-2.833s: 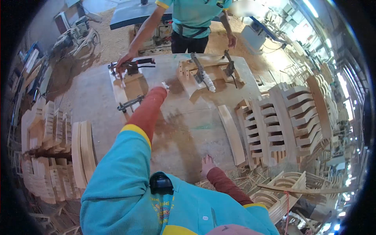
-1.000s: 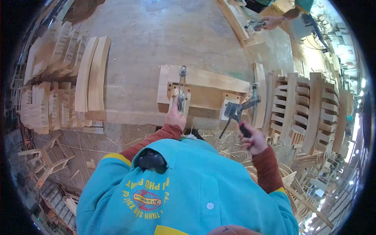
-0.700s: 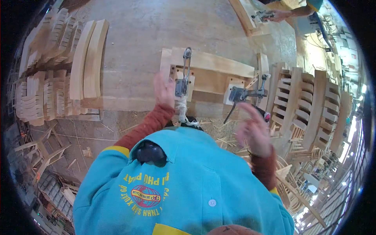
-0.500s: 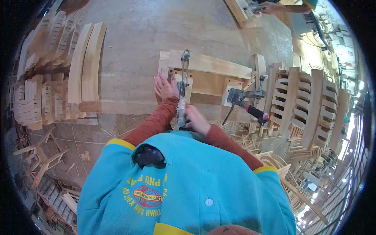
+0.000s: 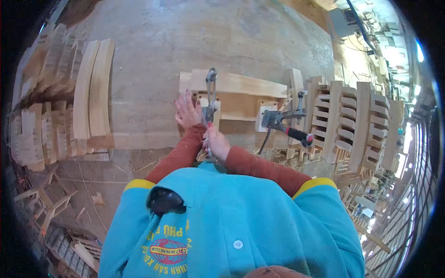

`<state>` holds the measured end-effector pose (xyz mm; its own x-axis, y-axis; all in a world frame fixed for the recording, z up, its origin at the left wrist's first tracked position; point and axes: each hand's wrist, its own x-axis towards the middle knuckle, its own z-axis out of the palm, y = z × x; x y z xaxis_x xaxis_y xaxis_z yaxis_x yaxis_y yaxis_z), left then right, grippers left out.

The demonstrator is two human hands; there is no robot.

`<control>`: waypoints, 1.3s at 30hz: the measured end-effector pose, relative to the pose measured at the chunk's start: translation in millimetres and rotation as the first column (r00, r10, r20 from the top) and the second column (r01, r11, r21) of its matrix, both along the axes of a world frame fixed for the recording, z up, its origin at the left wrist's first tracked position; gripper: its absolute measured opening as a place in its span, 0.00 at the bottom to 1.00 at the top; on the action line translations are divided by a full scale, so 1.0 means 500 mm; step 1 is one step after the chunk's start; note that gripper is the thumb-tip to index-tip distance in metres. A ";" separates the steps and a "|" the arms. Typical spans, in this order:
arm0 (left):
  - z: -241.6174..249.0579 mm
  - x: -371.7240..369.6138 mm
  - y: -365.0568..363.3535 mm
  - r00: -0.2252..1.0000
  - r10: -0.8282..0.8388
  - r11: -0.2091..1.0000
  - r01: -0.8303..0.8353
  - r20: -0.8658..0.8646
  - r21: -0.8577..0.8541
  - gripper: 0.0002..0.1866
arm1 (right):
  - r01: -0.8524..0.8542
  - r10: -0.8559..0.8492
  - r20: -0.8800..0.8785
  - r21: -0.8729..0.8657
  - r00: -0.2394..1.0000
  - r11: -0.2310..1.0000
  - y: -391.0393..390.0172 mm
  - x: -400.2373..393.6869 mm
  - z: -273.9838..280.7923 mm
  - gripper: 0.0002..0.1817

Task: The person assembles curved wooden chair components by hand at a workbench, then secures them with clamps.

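My left hand (image 5: 187, 112) lies with its fingers spread over the left end of a wooden jig, against the end of a pale wooden piece (image 5: 238, 83). Just right of it, a metal toggle clamp (image 5: 211, 99) is mounted on the jig. My right hand (image 5: 217, 143) is wrapped round the clamp's handle, close to my body, and hides most of it. A second toggle clamp (image 5: 278, 118) with a black and red grip stands on a light block at the jig's right end, with neither hand on it.
Two curved wooden pieces (image 5: 92, 90) lie side by side on the worktable (image 5: 153, 55) to the left. Stacks of cut wood (image 5: 41, 134) stand beyond them. Slatted wooden parts (image 5: 343, 125) are stacked on the right. Wood scraps litter the floor (image 5: 125, 173).
My right hand has closed round the clamp handle, which it was beside before. My left hand stays at the jig's left end. Another person's hand and a wooden piece at upper right have left view.
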<state>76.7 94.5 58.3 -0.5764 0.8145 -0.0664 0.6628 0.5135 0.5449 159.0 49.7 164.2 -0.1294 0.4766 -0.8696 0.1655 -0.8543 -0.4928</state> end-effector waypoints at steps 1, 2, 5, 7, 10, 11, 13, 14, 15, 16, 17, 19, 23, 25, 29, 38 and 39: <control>-0.011 -0.001 -0.001 1.000 -0.012 1.000 0.012 -0.006 0.005 0.32 | -0.020 0.020 -0.015 0.017 1.000 1.000 -0.009 0.004 -0.018 0.29; -0.030 -0.003 -0.003 1.000 -0.029 1.000 0.029 0.003 0.010 0.31 | -0.039 0.040 -0.028 0.034 0.999 0.999 -0.009 0.008 -0.035 0.29; -0.044 -0.002 0.009 0.996 -0.028 0.990 0.016 -0.081 -0.143 0.31 | -0.120 0.123 -0.009 0.168 0.992 0.979 -0.003 0.020 -0.012 0.29; -0.030 0.003 0.016 0.999 -0.006 1.000 0.006 -0.052 0.002 0.31 | -0.152 0.157 0.000 0.254 0.988 0.955 -0.016 0.034 -0.057 0.29; -0.047 -0.006 0.024 0.999 -0.015 0.988 0.023 -0.052 0.150 0.31 | -0.080 0.088 -0.071 0.101 0.994 0.992 -0.007 0.025 -0.038 0.30; -0.055 -0.002 0.027 0.998 -0.026 0.982 0.036 -0.057 0.186 0.31 | -0.037 0.036 -0.099 -0.003 0.994 0.999 -0.002 0.020 -0.024 0.30; -0.054 0.004 0.027 0.999 -0.037 0.981 0.043 -0.031 0.190 0.30 | -0.109 0.103 0.081 0.071 0.991 0.991 -0.016 0.013 -0.044 0.31; -0.055 -0.006 0.028 0.999 -0.039 0.981 0.044 -0.031 0.190 0.30 | -0.171 0.150 0.183 0.104 0.972 0.980 -0.018 0.009 -0.056 0.31; -0.052 -0.015 0.028 0.998 -0.043 0.981 0.049 -0.035 0.187 0.29 | -0.173 0.148 0.205 0.113 0.968 0.978 -0.022 0.004 -0.066 0.31; -0.050 -0.015 0.029 0.998 -0.052 0.981 0.057 -0.035 0.185 0.29 | -0.176 0.145 0.227 0.121 0.963 0.977 -0.025 0.000 -0.077 0.31; -0.048 -0.010 0.031 0.998 -0.059 0.981 0.064 -0.031 0.184 0.29 | -0.179 0.142 0.249 0.129 0.958 0.975 -0.028 -0.005 -0.088 0.31; -0.052 -0.007 0.030 0.997 -0.068 0.980 0.073 -0.032 0.184 0.28 | -0.129 0.115 0.172 0.071 0.978 0.989 -0.013 -0.006 -0.048 0.30; -0.049 -0.014 0.032 0.998 -0.057 0.978 0.062 -0.031 0.199 0.29 | 0.038 -0.042 -0.023 -0.161 0.999 0.986 0.012 -0.008 0.018 0.30; -0.045 -0.009 0.032 0.998 -0.057 0.980 0.061 -0.028 0.190 0.30 | -0.001 -0.008 -0.058 -0.152 0.998 0.988 0.016 0.005 0.016 0.29; -0.032 -0.003 0.026 0.998 -0.031 0.983 0.040 -0.048 0.181 0.31 | 0.146 -0.155 -0.164 -0.066 0.974 0.987 -0.019 0.007 -0.042 0.27; -0.022 0.002 -0.006 0.992 -0.093 0.992 0.100 -0.086 0.081 0.34 | 0.200 -0.253 -0.089 -0.390 0.963 0.899 -0.015 0.007 0.136 0.24; -0.046 0.000 0.007 0.992 -0.073 0.984 0.088 -0.100 0.158 0.34 | 0.173 -0.241 -0.106 -0.435 0.965 0.884 0.012 0.010 0.152 0.24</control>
